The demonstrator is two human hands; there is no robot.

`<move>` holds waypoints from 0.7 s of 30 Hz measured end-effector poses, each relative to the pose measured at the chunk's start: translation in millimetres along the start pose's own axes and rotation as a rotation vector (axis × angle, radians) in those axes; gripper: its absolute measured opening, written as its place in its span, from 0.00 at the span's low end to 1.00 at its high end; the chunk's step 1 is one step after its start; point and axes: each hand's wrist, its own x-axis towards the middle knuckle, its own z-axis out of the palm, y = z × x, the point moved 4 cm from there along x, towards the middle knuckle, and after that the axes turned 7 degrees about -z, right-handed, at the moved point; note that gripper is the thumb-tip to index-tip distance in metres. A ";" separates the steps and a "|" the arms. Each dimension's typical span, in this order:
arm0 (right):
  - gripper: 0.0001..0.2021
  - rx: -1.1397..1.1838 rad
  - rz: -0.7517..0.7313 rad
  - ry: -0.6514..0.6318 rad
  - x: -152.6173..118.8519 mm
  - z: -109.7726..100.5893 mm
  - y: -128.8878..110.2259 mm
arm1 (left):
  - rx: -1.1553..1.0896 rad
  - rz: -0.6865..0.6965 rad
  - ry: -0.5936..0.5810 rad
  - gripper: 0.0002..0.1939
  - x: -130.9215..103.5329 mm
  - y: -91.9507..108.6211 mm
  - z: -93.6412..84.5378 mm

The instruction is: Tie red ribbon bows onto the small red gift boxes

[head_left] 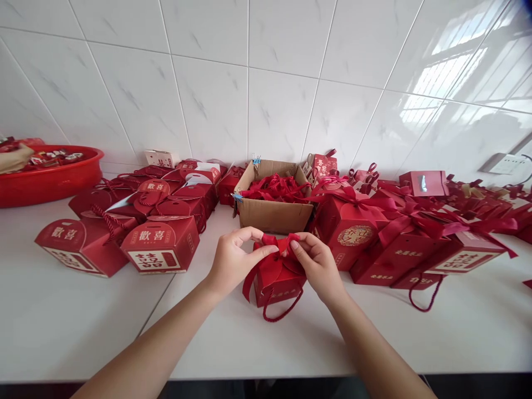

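Note:
In the middle of the table stands a small red gift box [278, 290] with a twisted cord handle [285, 317] hanging down its near side. A red ribbon [271, 271] lies over its top, looped into a bow. My left hand [239, 257] pinches the bow's left loop between thumb and fingers. From the other side my right hand [318, 263] pinches the ribbon's right part near the knot. One ribbon tail drops at the box's left edge. The far side of the box is hidden.
Behind is a cardboard carton [272, 216] of red ribbons. Red boxes [162, 244] stand at left, ribbon-tied boxes [399, 257] crowd the right. At far left, another person's hand [15, 159] reaches over a red basin [54, 183]. A tiled wall [216, 100] rises behind.

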 end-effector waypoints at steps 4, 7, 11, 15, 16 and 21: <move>0.13 -0.003 0.001 0.017 0.1 2.7 0.6 | 0.083 0.098 0.042 0.09 -2.6 2.7 1.3; 0.13 -0.021 -0.001 0.019 0.5 4.3 -0.4 | 0.102 0.128 0.040 0.10 -3.6 3.5 2.5; 0.13 -0.008 -0.019 0.024 0.2 4.7 -1.6 | 0.081 0.106 0.027 0.10 -3.5 4.1 2.2; 0.14 -0.001 0.008 0.029 -1.0 5.2 -0.2 | 0.079 0.130 0.049 0.09 -4.2 5.6 1.2; 0.14 -0.010 0.019 0.040 -1.2 5.0 0.2 | 0.084 0.147 0.064 0.09 -4.6 5.8 1.0; 0.15 -0.073 0.052 0.092 -0.3 3.5 0.0 | 0.097 0.263 0.104 0.08 -6.1 6.9 3.4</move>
